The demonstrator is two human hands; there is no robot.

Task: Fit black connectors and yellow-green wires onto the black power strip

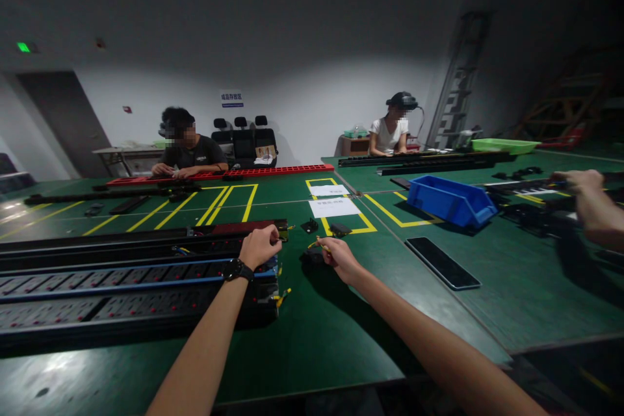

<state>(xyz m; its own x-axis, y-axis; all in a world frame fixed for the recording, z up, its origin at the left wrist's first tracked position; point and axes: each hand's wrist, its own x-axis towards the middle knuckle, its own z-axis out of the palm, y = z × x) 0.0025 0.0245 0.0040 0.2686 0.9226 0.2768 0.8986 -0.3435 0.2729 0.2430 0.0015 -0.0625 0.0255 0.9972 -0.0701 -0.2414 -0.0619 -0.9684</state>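
Note:
My left hand [260, 248], a watch on its wrist, is closed in a pinch at the right end of the long black socket strips [146, 302]. What its fingertips hold is too small to make out. Short yellow wires [283, 297] stick out of the strip ends. To the right of them, my right hand [338, 261] pinches a thin yellow wire [313, 244]. A small black part [311, 257] lies just below those fingers; whether the wire joins it, I cannot tell. Other small black pieces [340, 229] rest a little farther off.
A blue bin [446, 201] and a dark phone [441, 263] sit at right on the green table [370, 331]. Paper sheets [334, 208] lie beyond my hands. Another person's hand [585, 188] reaches in from the right. Two people work across the table, near a red rail [273, 171].

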